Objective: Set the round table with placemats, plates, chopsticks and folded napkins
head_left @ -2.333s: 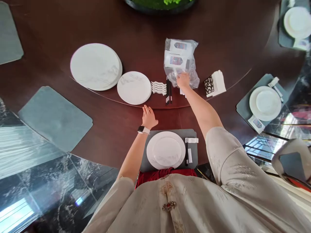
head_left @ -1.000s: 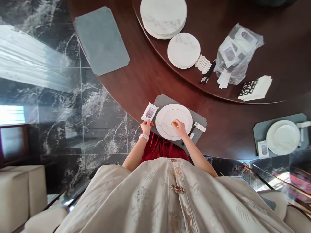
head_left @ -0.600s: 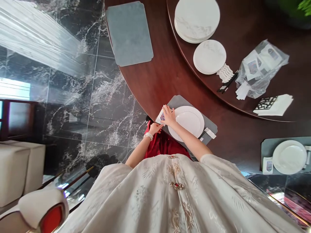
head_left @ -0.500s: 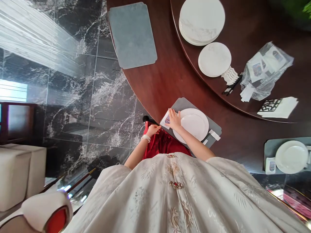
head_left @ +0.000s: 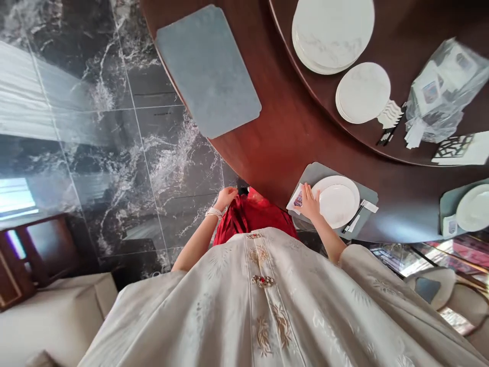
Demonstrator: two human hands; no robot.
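My right hand [head_left: 310,203] lies with spread fingers on a white printed sachet [head_left: 296,200], which has a small blue and red crest. The sachet sits on a grey placemat [head_left: 317,176], touching the rim of a white plate [head_left: 338,204] with a smaller plate on it. My left hand [head_left: 226,197], wearing a white wristwatch, hangs loosely curled near my red garment [head_left: 248,219], off the table and touching nothing visible. Black chopsticks [head_left: 357,215] and a white paper strip lie to the right of the plate.
A dark wood round table carries a white marble-pattern plate stack [head_left: 332,33], a smaller stack [head_left: 362,93], a clear plastic bag of sachets [head_left: 439,89], and napkins [head_left: 458,149]. A bare blue-grey placemat [head_left: 208,71] lies left. Marble floor shows below the table edge.
My left hand has drawn back from the sachet toward the red garment. My right hand stays on the sachet. The whole view has swung, shifting the table to the right.
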